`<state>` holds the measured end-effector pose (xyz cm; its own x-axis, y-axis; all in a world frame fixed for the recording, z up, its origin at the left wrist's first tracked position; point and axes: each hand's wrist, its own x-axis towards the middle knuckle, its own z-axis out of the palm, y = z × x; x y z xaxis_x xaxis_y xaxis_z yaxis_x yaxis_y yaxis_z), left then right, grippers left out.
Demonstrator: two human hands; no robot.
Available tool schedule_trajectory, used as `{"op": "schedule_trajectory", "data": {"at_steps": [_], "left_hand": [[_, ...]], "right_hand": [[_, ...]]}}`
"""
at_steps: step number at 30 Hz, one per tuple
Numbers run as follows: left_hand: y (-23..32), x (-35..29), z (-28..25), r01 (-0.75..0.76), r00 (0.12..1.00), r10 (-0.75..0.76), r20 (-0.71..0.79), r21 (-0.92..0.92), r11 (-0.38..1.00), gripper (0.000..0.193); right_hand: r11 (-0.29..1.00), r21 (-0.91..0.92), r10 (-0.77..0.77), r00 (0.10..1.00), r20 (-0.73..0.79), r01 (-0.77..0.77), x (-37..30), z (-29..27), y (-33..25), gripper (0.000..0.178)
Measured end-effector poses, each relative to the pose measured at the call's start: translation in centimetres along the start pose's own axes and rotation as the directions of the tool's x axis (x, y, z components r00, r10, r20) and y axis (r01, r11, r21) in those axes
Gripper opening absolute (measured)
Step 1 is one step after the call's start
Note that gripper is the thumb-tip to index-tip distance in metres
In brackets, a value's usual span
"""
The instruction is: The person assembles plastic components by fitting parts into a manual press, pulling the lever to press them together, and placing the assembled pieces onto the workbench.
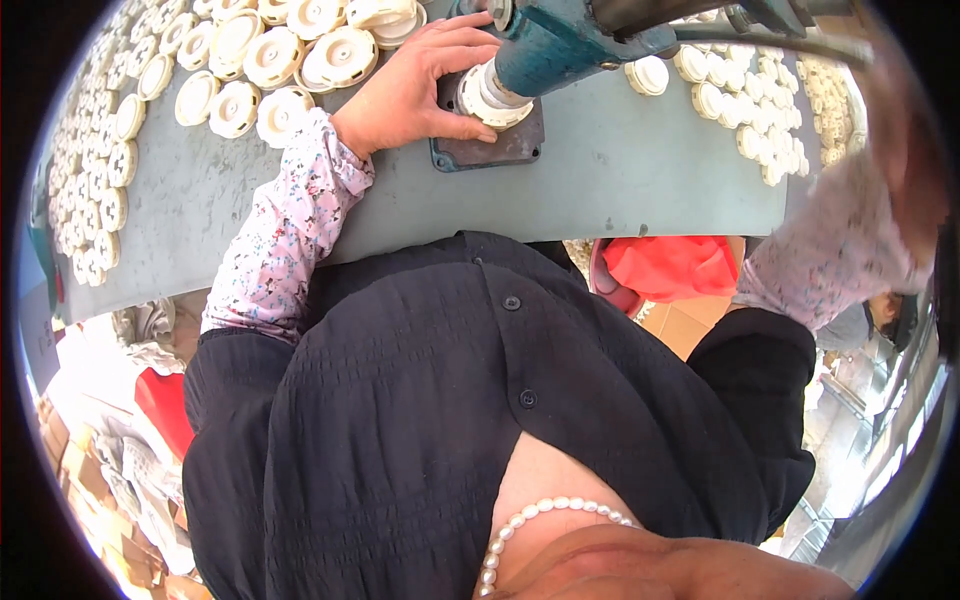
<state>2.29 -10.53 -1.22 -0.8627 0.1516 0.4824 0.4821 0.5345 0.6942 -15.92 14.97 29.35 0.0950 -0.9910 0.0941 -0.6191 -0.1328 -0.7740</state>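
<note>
Cream-coloured round piece (490, 112) on the dark base plate (500, 153) of a teal press (545, 55), in the curve between thumb and fingers of the left hand (400, 100), directly under the press's tip. Thumb laid along the near rim of the piece, forefinger stretched out past the far side, next to the press; contact there partly hidden, so impossible to tell whether gripping or merely curved around. Right hand (905, 130) raised, well to the right of the left fingers, dark and blurred; clenched or loose, impossible to tell. To the left of the left fingers, large cream discs (270, 58) close together, some overlapping, with many more farther out along the grey-green table (610, 195). To the right of the same fingers, past the press, another group of discs (715, 85), with a single disc (648, 76) nearer. Just behind the left fingers, a pink floral sleeve (290, 210); nearer the body, a dark shirt (400, 380).
</note>
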Motion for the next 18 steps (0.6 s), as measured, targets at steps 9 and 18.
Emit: {"op": "schedule_trajectory", "data": {"at_steps": [9,18], "left_hand": [[0.7,-1.6,0.9,0.072,0.980,-0.070,-0.186,-0.001,0.997,0.096],[0.9,0.1,2.6,-0.054,0.965,0.042,-0.260,-0.037,0.998,0.073]], "right_hand": [[0.867,-0.497,-0.020,0.993,-0.115,-0.040,-6.1,24.2,7.8,0.023],[0.981,0.166,0.132,0.972,-0.193,-0.100,-9.2,22.1,3.7,0.034]]}}
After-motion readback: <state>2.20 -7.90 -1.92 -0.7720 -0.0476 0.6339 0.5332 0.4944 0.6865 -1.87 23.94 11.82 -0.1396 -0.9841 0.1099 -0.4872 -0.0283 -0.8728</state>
